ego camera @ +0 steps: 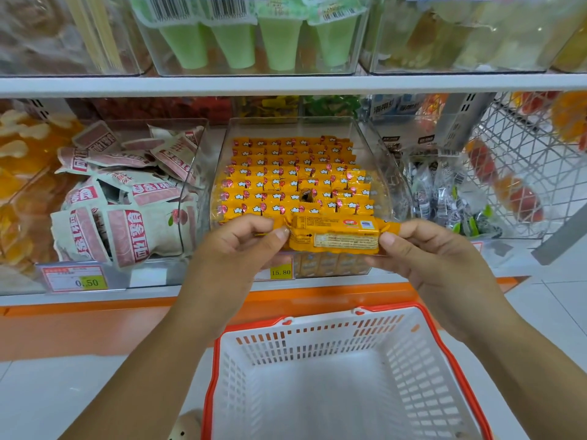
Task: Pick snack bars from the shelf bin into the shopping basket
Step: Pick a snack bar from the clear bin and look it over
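A clear shelf bin (371, 147) holds several rows of orange-wrapped snack bars (286, 179), with one gap near the middle. In front of the bin I hold one orange snack bar (336, 235) level, its back label facing me. My left hand (241, 246) pinches its left end and my right hand (425, 252) pinches its right end. Below my hands stands a white shopping basket (409, 369) with an orange rim, and nothing lies inside it.
A bin of pink-and-white snack packets (124, 198) sits to the left, a bin of dark small packets (444, 192) to the right. Green jelly cups (254, 42) fill the upper shelf. A wire rack (524, 173) stands at far right. Price tags (281, 272) line the shelf edge.
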{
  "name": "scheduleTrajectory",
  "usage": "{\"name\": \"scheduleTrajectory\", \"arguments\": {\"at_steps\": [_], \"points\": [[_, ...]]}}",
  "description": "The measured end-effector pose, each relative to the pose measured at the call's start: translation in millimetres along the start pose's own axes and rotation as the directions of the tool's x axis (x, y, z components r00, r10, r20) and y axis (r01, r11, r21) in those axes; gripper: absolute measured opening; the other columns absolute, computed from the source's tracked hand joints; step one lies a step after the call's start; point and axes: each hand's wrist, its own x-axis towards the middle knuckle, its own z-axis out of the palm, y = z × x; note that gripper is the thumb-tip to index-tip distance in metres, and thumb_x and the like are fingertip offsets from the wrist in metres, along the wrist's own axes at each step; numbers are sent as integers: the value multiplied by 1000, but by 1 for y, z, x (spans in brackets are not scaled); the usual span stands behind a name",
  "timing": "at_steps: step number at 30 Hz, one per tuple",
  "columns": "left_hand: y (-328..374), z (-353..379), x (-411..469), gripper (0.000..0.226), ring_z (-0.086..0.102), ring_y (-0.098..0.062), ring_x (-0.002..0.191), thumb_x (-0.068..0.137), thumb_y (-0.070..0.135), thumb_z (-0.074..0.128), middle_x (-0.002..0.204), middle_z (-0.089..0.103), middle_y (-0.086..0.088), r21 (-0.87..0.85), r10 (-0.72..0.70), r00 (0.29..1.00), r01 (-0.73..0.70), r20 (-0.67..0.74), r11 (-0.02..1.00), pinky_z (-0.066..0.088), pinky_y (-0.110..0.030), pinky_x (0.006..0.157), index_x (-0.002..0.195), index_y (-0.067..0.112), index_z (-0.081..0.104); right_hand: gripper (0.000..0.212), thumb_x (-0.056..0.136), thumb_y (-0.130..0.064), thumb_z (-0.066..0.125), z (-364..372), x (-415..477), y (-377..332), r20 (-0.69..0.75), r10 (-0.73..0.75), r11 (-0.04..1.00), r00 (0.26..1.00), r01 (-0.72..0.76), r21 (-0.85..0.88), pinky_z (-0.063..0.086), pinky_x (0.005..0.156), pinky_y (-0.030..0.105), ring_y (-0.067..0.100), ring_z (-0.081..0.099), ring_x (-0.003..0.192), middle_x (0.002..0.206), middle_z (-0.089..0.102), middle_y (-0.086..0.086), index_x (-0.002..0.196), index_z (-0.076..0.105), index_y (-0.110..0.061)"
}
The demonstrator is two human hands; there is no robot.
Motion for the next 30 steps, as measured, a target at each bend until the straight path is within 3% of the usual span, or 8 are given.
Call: {"name": "scheduleTrajectory", "arguments": {"at_steps": [3, 6, 10, 13, 17, 21, 25, 30], "points": [[1, 7, -2, 19, 74, -15, 88, 95, 12, 55, 90, 77, 4, 20, 5, 1000, -5, 21, 1000, 58, -21, 77, 77, 13, 58, 35, 57, -53, 85, 0, 1, 3, -23, -19, 1000, 1000, 20, 9, 57, 89, 37, 28, 73, 90, 93, 75, 10, 69, 71, -23], [3, 11, -4, 24, 75, -15, 83, 100, 10, 49, 74, 73, 8, 19, 5, 1000, -5, 16, 1000, 55, -19, 73, 76, 15, 49, 13, 62, -36, 75, 3, -1, 3, -12, -18, 997, 1000, 19, 71, 57, 91, 40, 19, 73, 80, 79, 73, 1, 60, 69, -24], [4, 14, -4, 9, 75, -20, 74, 98, 8, 53, 83, 76, 5, -15, 44, 998, -45, -38, 999, 58, -23, 66, 97, 16, 49, 33, 59, -52, 84, 4, -1, 5, -19, -57, 998, 998, 57, 24, 55, 92, 43, 29, 72, 92, 94, 75, 9, 69, 69, -25], [5, 15, -6, 15, 74, -22, 67, 96, 7, 56, 89, 76, 5, 23, 84, 994, -82, -77, 996, 58, -24, 58, 100, 20, 48, 29, 67, -34, 79, 6, -1, 5, -58, -81, 993, 995, 86, 77, 58, 87, 45, 31, 73, 84, 90, 76, 8, 87, 62, -20], [3, 14, -5, 10, 75, -16, 74, 97, 7, 55, 87, 76, -1, 62, 77, 996, -73, -54, 995, 56, -19, 56, 96, 16, 58, 19, 77, -13, 64, 11, -4, 2, -86, -102, 993, 991, 107, 55, 61, 72, 33, 28, 74, 77, 91, 76, 8, 95, 57, -11], [3, 12, -3, 13, 76, -20, 80, 94, 12, 58, 88, 77, -3, -62, -29, 999, 28, -23, 998, 58, -20, 63, 102, 17, 68, 17, 71, -30, 69, 12, -4, 3, -112, -109, 994, 988, 109, -1, 60, 74, 34, 26, 74, 74, 93, 76, 6, 85, 76, -24], [3, 8, -2, 30, 75, -22, 88, 78, 20, 67, 95, 77, -6, -142, -64, 997, 70, 52, 987, 59, -22, 70, 107, 14, 67, 36, 67, -52, 78, 7, -3, 5, -38, -101, 995, 994, 100, -25, 59, 85, 39, 29, 73, 89, 103, 75, 8, 94, 74, -29], [1, 6, 0, 27, 75, -23, 88, 78, 12, 67, 95, 77, -6, -154, -54, 997, 62, 59, 986, 59, -22, 71, 104, 12, 66, 41, 56, -51, 86, 6, -3, 3, -2, -77, 997, 997, 77, 9, 58, 85, 36, 29, 73, 93, 106, 75, 8, 89, 73, -30]]}}
